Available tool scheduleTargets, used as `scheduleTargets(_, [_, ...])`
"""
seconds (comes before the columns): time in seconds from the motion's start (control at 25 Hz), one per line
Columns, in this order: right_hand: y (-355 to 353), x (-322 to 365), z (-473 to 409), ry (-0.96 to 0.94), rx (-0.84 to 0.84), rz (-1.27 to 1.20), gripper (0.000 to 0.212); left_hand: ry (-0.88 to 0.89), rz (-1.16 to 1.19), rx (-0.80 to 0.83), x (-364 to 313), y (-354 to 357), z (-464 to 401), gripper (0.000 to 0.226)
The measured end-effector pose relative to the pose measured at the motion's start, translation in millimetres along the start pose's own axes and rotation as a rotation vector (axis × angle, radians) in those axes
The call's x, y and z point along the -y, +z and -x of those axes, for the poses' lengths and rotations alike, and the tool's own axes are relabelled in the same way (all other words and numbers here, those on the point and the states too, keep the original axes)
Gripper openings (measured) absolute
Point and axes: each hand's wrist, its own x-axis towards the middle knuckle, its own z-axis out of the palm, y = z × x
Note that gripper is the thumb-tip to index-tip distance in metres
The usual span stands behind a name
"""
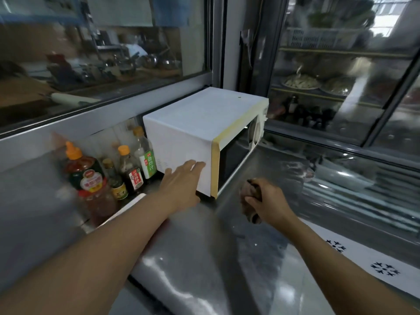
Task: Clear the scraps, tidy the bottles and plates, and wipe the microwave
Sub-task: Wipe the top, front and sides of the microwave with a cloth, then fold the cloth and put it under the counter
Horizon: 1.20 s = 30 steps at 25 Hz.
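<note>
Resting flat against the white side panel of the microwave point(200, 123), the left hand point(181, 185) has its fingers spread and grasps nothing. The microwave sits on a stainless steel counter point(204, 258), its dark door facing right and a yellowed strip running along the front edge of its casing. The right hand point(268, 201) is clenched around a crumpled brownish rag point(248, 196), held low over the counter just in front of the microwave's lower front corner, apart from the casing. To the left of the microwave, against the back wall, stand four sauce bottles: a large orange-capped bottle point(87, 176) with a red label, a small dark bottle point(116, 180) with a yellow label, an orange-capped bottle point(131, 169) of dark liquid, and a clear bottle point(145, 153) with a green label, touching or just beside the microwave's side. A glass-fronted refrigerator point(341, 71) holding plates of food stands behind on the right.
</note>
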Motion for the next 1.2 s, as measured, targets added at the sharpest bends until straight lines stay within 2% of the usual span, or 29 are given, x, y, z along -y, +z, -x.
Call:
scheduleTargets(0.24, [-68.1, 28.4, 92.1, -0.035, -0.071, 0.02, 0.037, 0.041, 0.179, -0.054, -55.1, -10.8, 82.7, 0.072])
scheduleTargets(0.44, [-112.2, 35.2, 147.0, -0.029, -0.136, -0.028, 0.029, 0.124, 0.404, -0.073, -117.5, -19.2, 118.9, 0.031])
scheduleTargets(0.52, [-128.4, 33.8, 159.8, -0.013, -0.164, -0.071, 0.026, 0.132, 0.521, -0.043, -141.4, -21.0, 125.1, 0.019])
scheduleTargets(0.64, [-158.7, 23.1, 172.1, -0.019, -0.206, -0.107, 0.029, 0.126, 0.73, 0.01, -181.4, -25.1, 131.8, 0.014])
scheduleTargets(0.8, [-201.2, -10.8, 178.9, -0.024, -0.246, -0.181, 0.028, 0.1, 1.01, 0.094, -242.4, -27.7, 129.0, 0.016])
scheduleTargets(1.04, [-274.6, -101.7, 176.4, 0.014, -0.234, -0.34, 0.022, 0.013, 1.223, 0.096, -367.7, -15.1, 86.7, 0.019])
scheduleTargets(1.2, [-313.3, -166.2, 173.7, 0.021, -0.183, -0.434, 0.019, -0.078, 1.295, 0.063, -449.1, -5.4, 52.5, 0.006])
